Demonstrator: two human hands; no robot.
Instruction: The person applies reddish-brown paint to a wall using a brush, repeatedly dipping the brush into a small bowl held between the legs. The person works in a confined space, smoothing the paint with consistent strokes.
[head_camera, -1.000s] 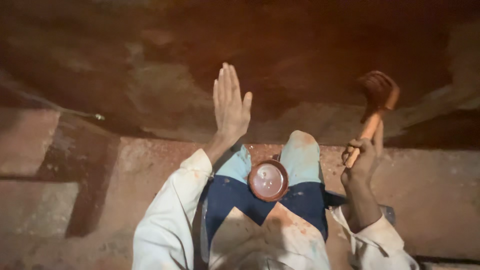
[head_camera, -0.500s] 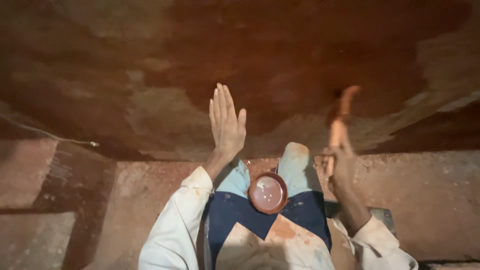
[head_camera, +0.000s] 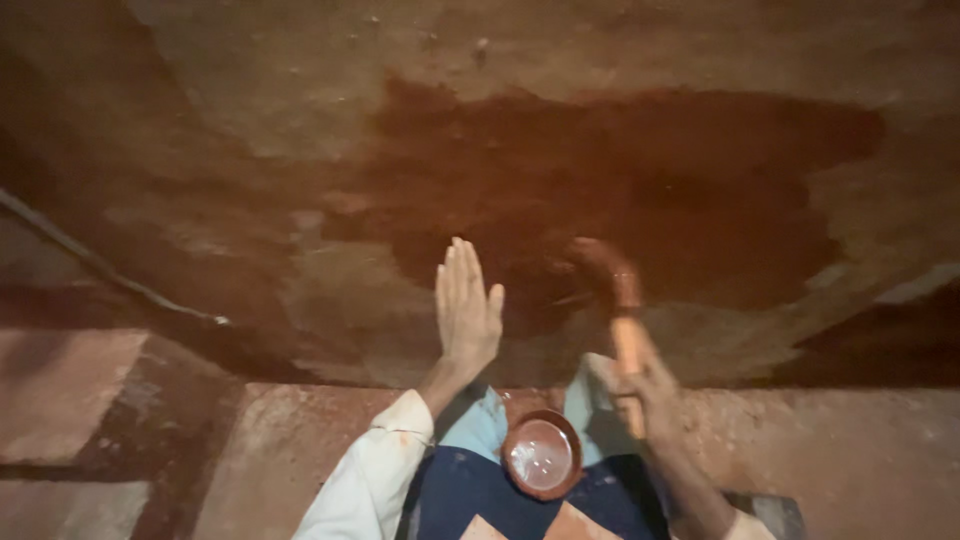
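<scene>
My left hand (head_camera: 465, 310) is held flat with fingers together, palm against or very near the brown wall (head_camera: 300, 150). My right hand (head_camera: 645, 395) grips the pale wooden handle of a brush (head_camera: 612, 290), whose reddish head is blurred and lies on the wall at the lower edge of a dark, wet red-brown patch (head_camera: 640, 190). A small round bowl (head_camera: 541, 455) with a red-stained rim rests between my knees, just below both hands.
My knees in light blue cloth (head_camera: 478, 425) and a dark blue garment fill the bottom centre. A reddish ledge (head_camera: 280, 450) runs along the foot of the wall. A thin cable (head_camera: 110, 270) crosses the wall at the left.
My right hand has swung the brush from out at the right in to the wall beside my left hand. The view has tilted up the wall. My left hand has kept its place.
</scene>
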